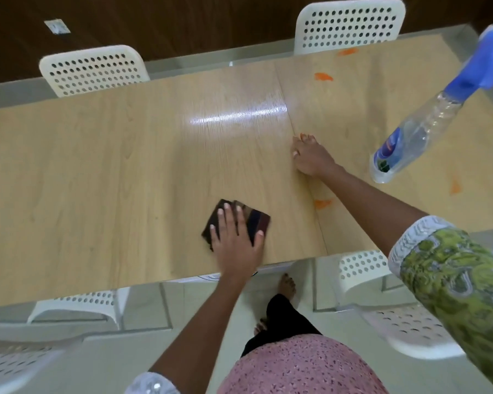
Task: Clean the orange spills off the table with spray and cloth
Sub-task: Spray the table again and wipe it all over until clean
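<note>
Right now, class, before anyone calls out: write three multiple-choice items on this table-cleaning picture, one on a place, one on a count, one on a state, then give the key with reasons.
1. Where does the spray bottle stand?
A. on the table's right part
B. on a chair
C. on the floor

2. How many orange spills show on the wooden table?
A. one
B. four
C. seven

3. What is the left hand doing?
A. gripping the bottle
B. hanging idle
C. pressing flat on the dark folded cloth

Key:
1 A, it stands on the tabletop right of the right hand.
2 B, two spills lie at the far edge, two nearer.
3 C, its straight fingers lie spread over the cloth.
</note>
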